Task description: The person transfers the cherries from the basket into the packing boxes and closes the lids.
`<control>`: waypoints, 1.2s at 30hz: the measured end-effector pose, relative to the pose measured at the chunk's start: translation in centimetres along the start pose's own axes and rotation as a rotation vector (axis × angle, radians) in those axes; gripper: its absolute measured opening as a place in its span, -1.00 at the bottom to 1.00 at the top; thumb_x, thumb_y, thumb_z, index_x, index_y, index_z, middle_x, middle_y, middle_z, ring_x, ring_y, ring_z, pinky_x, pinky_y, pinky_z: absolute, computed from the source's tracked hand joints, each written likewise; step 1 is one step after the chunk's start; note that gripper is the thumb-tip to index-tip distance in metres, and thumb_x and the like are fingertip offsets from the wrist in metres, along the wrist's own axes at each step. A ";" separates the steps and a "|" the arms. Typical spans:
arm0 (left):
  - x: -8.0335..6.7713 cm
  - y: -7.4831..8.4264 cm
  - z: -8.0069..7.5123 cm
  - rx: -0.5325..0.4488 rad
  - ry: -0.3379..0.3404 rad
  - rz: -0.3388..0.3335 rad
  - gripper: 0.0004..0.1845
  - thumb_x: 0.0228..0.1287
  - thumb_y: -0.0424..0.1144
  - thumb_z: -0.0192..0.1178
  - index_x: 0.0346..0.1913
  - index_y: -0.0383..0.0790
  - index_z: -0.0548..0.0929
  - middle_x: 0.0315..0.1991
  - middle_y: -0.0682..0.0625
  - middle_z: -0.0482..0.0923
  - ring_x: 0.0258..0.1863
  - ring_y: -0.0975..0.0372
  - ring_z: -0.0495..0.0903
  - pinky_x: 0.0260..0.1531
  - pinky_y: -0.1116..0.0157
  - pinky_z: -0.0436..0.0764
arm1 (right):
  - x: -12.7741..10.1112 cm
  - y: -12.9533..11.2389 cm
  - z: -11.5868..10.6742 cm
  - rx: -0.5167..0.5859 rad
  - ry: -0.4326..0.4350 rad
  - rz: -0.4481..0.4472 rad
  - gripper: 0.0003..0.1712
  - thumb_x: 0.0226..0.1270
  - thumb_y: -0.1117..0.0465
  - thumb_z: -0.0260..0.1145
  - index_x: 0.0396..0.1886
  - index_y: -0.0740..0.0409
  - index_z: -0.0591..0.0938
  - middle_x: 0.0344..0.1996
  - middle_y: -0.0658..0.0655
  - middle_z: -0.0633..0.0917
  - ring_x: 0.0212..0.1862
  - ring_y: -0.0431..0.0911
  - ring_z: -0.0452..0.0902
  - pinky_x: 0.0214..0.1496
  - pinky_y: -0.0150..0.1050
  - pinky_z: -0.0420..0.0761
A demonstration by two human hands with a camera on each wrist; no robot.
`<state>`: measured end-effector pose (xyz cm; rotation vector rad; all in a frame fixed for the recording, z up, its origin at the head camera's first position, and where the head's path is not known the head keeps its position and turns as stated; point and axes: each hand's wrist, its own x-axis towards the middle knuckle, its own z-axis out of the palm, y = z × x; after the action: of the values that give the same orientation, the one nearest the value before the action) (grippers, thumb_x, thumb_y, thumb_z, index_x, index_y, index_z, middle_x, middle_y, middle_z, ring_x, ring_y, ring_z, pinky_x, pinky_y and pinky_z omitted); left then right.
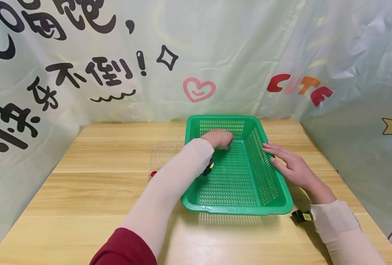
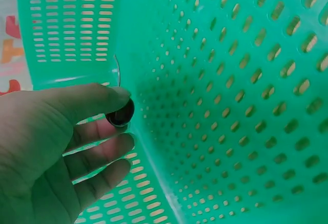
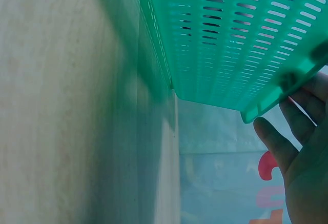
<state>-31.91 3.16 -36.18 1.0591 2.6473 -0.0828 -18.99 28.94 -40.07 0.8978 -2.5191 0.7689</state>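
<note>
A green perforated plastic basket (image 1: 237, 210) stands on the wooden table. My left hand (image 1: 220, 139) is inside it, near the far left corner. In the left wrist view, that hand's thumb and index finger pinch a small dark round piece (image 2: 122, 114) with a thin curved wire above it. The other fingers are loosely bent, close to the basket's perforated surface. My right hand (image 1: 290, 167) rests with extended fingers on the right rim. In the right wrist view its thumb (image 3: 274, 139) is outside the basket, apart from the wall.
Left of the basket lies an opened clear plastic case (image 1: 163, 154), partly hidden by my left arm. A small red round thing (image 1: 153, 173) shows in its nearer part. Behind the table (image 1: 83, 206) hangs a printed pale curtain (image 1: 235, 55), which continues along both sides.
</note>
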 end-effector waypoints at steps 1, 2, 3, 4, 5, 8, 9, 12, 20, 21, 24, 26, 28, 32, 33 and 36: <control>-0.1 0.1 -0.2 -0.001 -0.003 0.000 -0.79 0.47 -0.19 0.10 0.07 -0.08 0.56 -0.08 0.06 0.54 -0.14 0.23 0.51 -0.15 0.27 0.50 | 0.0 0.0 0.0 -0.001 0.000 0.001 -0.50 0.35 0.36 0.25 0.29 0.12 0.53 0.33 0.14 0.46 0.44 -0.07 0.20 0.32 -0.55 0.06; -0.3 0.1 -0.3 0.002 -0.003 0.001 -0.75 0.46 -0.18 0.11 0.12 -0.09 0.55 -0.04 0.06 0.54 -0.10 0.24 0.52 -0.12 0.27 0.50 | 0.0 0.0 0.0 0.000 -0.001 0.002 -0.50 0.36 0.36 0.25 0.29 0.13 0.53 0.33 0.14 0.45 0.44 -0.07 0.20 0.32 -0.55 0.06; -0.4 0.1 -0.5 0.005 -0.001 0.005 -0.71 0.46 -0.17 0.11 0.16 -0.10 0.54 -0.02 0.06 0.54 -0.08 0.23 0.52 -0.09 0.27 0.51 | 0.0 0.0 0.0 0.000 -0.001 0.002 -0.50 0.36 0.36 0.25 0.29 0.13 0.53 0.33 0.14 0.45 0.43 -0.05 0.20 0.32 -0.55 0.05; -0.5 0.1 -0.7 0.009 -0.003 0.008 -0.69 0.45 -0.16 0.11 0.18 -0.11 0.53 -0.02 0.06 0.53 -0.07 0.24 0.51 -0.08 0.27 0.50 | 0.0 0.0 -0.1 0.000 0.000 0.002 -0.50 0.36 0.36 0.25 0.29 0.13 0.53 0.33 0.14 0.45 0.43 -0.04 0.21 0.32 -0.55 0.05; -0.6 0.1 -0.9 0.008 -0.002 0.008 -0.68 0.45 -0.15 0.13 0.18 -0.12 0.53 -0.03 0.06 0.53 -0.07 0.24 0.51 -0.07 0.27 0.50 | 0.0 0.0 -0.1 -0.001 -0.001 0.002 -0.50 0.36 0.36 0.24 0.29 0.12 0.53 0.33 0.14 0.45 0.43 -0.03 0.21 0.32 -0.55 0.05; -0.9 0.1 -1.5 0.008 -0.007 0.010 -0.76 0.43 -0.14 0.14 0.03 -0.17 0.57 -0.15 0.04 0.53 -0.20 0.23 0.48 -0.14 0.26 0.49 | -0.1 -0.1 -0.1 0.001 -0.003 0.004 -0.51 0.37 0.35 0.24 0.29 0.12 0.53 0.33 0.15 0.45 0.43 -0.01 0.22 0.32 -0.55 0.05; -1.1 0.1 -1.7 0.000 -0.010 0.011 -0.79 0.42 -0.14 0.15 -0.03 -0.17 0.57 -0.19 0.03 0.52 -0.23 0.23 0.47 -0.16 0.25 0.48 | -0.1 -0.1 -0.1 0.002 -0.004 0.006 -0.51 0.37 0.35 0.24 0.29 0.12 0.53 0.33 0.15 0.45 0.43 -0.01 0.22 0.31 -0.55 0.05; -1.5 0.0 -2.3 -0.008 -0.001 0.022 -0.84 0.41 -0.13 0.18 -0.13 -0.15 0.56 -0.25 0.04 0.51 -0.28 0.23 0.46 -0.20 0.24 0.48 | -0.1 -0.1 -0.1 0.004 -0.006 0.013 -0.51 0.37 0.35 0.24 0.29 0.12 0.53 0.34 0.14 0.45 0.43 -0.04 0.21 0.31 -0.55 0.05; -3.1 -0.3 -3.7 -0.005 0.021 0.050 -0.82 0.44 -0.09 0.13 -0.05 -0.08 0.49 -0.20 0.05 0.50 -0.23 0.23 0.48 -0.17 0.28 0.46 | 0.0 -0.1 -0.1 0.006 -0.007 0.014 -0.50 0.36 0.35 0.25 0.29 0.12 0.53 0.34 0.14 0.45 0.43 -0.01 0.21 0.31 -0.54 0.06; -3.3 -0.3 -3.9 -0.006 0.029 0.054 -0.83 0.44 -0.09 0.13 -0.07 -0.08 0.48 -0.21 0.05 0.49 -0.25 0.23 0.47 -0.19 0.29 0.45 | 0.0 -0.1 -0.1 0.005 -0.006 0.014 -0.50 0.36 0.35 0.25 0.29 0.12 0.53 0.34 0.14 0.45 0.43 -0.01 0.21 0.31 -0.54 0.07; -3.8 -0.6 -4.1 0.006 0.060 0.078 -0.84 0.43 -0.10 0.13 -0.12 -0.09 0.44 -0.23 0.04 0.46 -0.29 0.23 0.41 -0.24 0.31 0.39 | 0.0 -0.1 -0.1 0.001 -0.006 0.014 -0.50 0.36 0.35 0.25 0.29 0.12 0.53 0.34 0.14 0.45 0.43 -0.02 0.21 0.31 -0.52 0.07; -4.2 -0.8 -4.2 0.004 0.081 0.097 -0.85 0.42 -0.13 0.12 -0.14 -0.10 0.42 -0.24 0.03 0.43 -0.30 0.23 0.38 -0.27 0.31 0.36 | 0.1 -0.1 -0.1 0.001 -0.005 0.012 -0.50 0.36 0.35 0.25 0.29 0.13 0.53 0.34 0.15 0.45 0.43 -0.01 0.22 0.31 -0.52 0.07; -4.7 -1.1 -4.4 -0.006 0.093 0.110 -0.84 0.41 -0.13 0.12 -0.16 -0.11 0.40 -0.24 0.02 0.41 -0.30 0.22 0.35 -0.27 0.31 0.34 | 0.1 0.0 -0.1 0.001 -0.006 0.012 -0.50 0.36 0.34 0.25 0.30 0.13 0.52 0.34 0.16 0.45 0.43 0.00 0.22 0.32 -0.50 0.08; -5.8 -1.5 -4.9 -0.026 0.127 0.131 -0.83 0.39 -0.14 0.13 -0.18 -0.12 0.38 -0.27 0.00 0.39 -0.30 0.21 0.34 -0.28 0.31 0.32 | 0.1 0.1 -0.2 0.001 -0.011 0.020 -0.49 0.37 0.33 0.24 0.31 0.11 0.51 0.35 0.15 0.44 0.42 0.03 0.23 0.34 -0.45 0.12; -6.0 -1.6 -5.0 -0.026 0.140 0.138 -0.83 0.39 -0.14 0.14 -0.19 -0.12 0.38 -0.27 0.00 0.39 -0.30 0.21 0.34 -0.28 0.30 0.32 | 0.1 0.2 -0.2 0.001 -0.011 0.022 -0.49 0.37 0.33 0.24 0.31 0.10 0.51 0.35 0.15 0.43 0.42 0.03 0.23 0.34 -0.44 0.12; -6.8 -1.8 -5.2 -0.014 0.165 0.157 -0.83 0.38 -0.14 0.11 -0.21 -0.13 0.38 -0.29 0.00 0.37 -0.32 0.22 0.33 -0.30 0.31 0.31 | 0.0 0.3 -0.2 0.005 -0.012 0.020 -0.48 0.36 0.34 0.25 0.31 0.09 0.51 0.35 0.14 0.44 0.42 0.04 0.23 0.34 -0.45 0.12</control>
<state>-29.77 -1.84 -29.35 1.3171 2.6917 0.0578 -19.16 29.23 -40.05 0.8818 -2.5413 0.7784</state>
